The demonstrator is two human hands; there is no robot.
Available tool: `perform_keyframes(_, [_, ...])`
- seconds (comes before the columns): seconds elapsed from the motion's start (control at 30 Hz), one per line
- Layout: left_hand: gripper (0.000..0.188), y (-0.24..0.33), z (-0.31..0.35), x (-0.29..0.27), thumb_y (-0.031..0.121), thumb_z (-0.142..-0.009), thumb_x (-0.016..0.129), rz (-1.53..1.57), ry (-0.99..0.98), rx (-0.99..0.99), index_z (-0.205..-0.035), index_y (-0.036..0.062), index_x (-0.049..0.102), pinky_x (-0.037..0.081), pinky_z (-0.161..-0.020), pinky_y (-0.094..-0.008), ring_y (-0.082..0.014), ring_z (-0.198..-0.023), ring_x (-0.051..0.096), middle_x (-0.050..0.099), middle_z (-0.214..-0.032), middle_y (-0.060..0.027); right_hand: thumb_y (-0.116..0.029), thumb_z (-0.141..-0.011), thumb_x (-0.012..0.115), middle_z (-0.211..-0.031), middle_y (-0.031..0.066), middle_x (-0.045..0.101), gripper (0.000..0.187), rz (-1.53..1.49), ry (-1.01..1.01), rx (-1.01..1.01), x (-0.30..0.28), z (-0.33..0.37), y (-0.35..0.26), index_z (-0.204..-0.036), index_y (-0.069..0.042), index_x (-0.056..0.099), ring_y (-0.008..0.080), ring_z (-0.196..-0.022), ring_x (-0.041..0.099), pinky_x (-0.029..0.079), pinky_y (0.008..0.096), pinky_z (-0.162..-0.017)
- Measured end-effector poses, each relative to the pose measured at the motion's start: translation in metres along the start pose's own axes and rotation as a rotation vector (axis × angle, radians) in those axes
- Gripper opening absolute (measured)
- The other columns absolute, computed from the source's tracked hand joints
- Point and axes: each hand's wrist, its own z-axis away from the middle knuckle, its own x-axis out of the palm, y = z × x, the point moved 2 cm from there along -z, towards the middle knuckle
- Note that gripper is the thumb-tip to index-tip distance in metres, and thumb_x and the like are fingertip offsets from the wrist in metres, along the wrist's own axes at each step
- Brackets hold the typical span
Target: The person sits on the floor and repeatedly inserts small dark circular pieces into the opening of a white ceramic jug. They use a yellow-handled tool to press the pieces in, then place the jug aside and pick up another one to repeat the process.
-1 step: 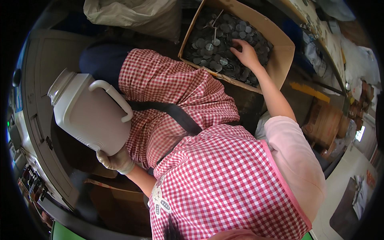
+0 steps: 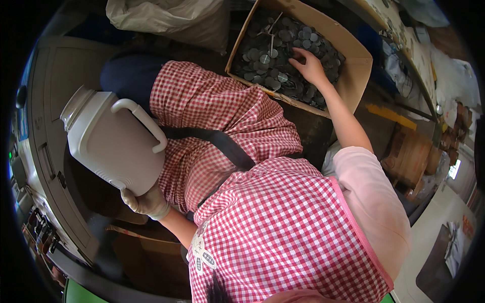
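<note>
Hardly anything has moved since the earlier frame in the head view: the pale jug [image 2: 118,146] has shifted very slightly, and both hands stay in nearly the same places. The person's left hand [image 2: 146,202], in a light glove [image 2: 159,208], grips the jug at its base, thumb showing against the near end and the other fingers mostly hidden. The jug lies tilted beyond this hand, its mouth pointing away, its handle [image 2: 146,123] on the side toward the right hand [image 2: 309,67].

The bare right hand is at a heap of dark round discs [image 2: 262,60], thumb and fingers curved with a gap between them; whether it holds a disc cannot be told. A cardboard box [image 2: 353,65] surrounds the heap, one wall just right of that hand. Thin pale sticks [image 2: 273,45] lie on the discs to the hand's left. Between the hands spreads a red checked apron [image 2: 283,217], crossed by a black strap [image 2: 222,141]. Farther left of the right hand stands a whitish sack [image 2: 172,20].
</note>
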Motion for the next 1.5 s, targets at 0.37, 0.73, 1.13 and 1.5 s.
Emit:
perform_keyframes(0.37, [0.059,-0.004,-0.003,0.017,0.024,-0.093,0.069,0.103,-0.004,-0.087,-0.145,0.0037,0.050,0.047,-0.108,-0.0491,-0.0256,-0.130,0.054,0.055,-0.145,-0.0117,-0.045,-0.093,0.077,-0.088,0.0083,0.071,0.053,0.022,-0.105,0.034,0.032,0.003,0.005,-0.122,-0.001,0.072,0.0140,-0.070,0.066,0.052,0.0332,-0.063])
perform_keyframes(0.73, [0.046,0.000,-0.004,0.050,0.022,-0.099,0.068,0.051,-0.127,0.052,-0.137,-0.0009,0.058,0.050,-0.108,-0.0377,-0.0185,-0.129,0.058,0.062,-0.141,-0.0089,-0.034,-0.097,0.072,-0.081,0.0103,0.069,0.034,-0.192,-0.013,0.188,-0.018,0.003,-0.006,-0.104,-0.001,0.077,0.0169,-0.066,0.067,0.050,0.0337,-0.063])
perform_keyframes(1.13, [0.037,-0.001,0.019,0.103,0.018,-0.105,0.058,-0.247,0.005,0.199,-0.139,0.0040,0.060,0.050,-0.107,-0.0388,-0.0176,-0.127,0.060,0.064,-0.138,-0.0069,-0.012,-0.097,0.074,-0.082,0.0020,0.071,0.017,-1.152,-0.720,0.033,0.000,0.033,-0.294,-0.110,-0.002,0.073,0.0068,-0.069,0.065,0.049,0.0201,-0.056])
perform_keyframes(1.5, [0.043,0.011,0.032,0.133,-0.008,-0.098,0.059,-0.751,-0.061,0.252,-0.140,0.0025,0.058,0.057,-0.096,-0.0399,-0.0277,-0.115,0.067,0.063,-0.131,-0.0143,-0.017,-0.097,0.076,-0.082,0.0053,0.074,0.016,-0.917,-0.986,-0.053,0.054,0.071,-0.401,-0.102,-0.002,0.072,0.0092,-0.068,0.069,0.050,0.0188,-0.056])
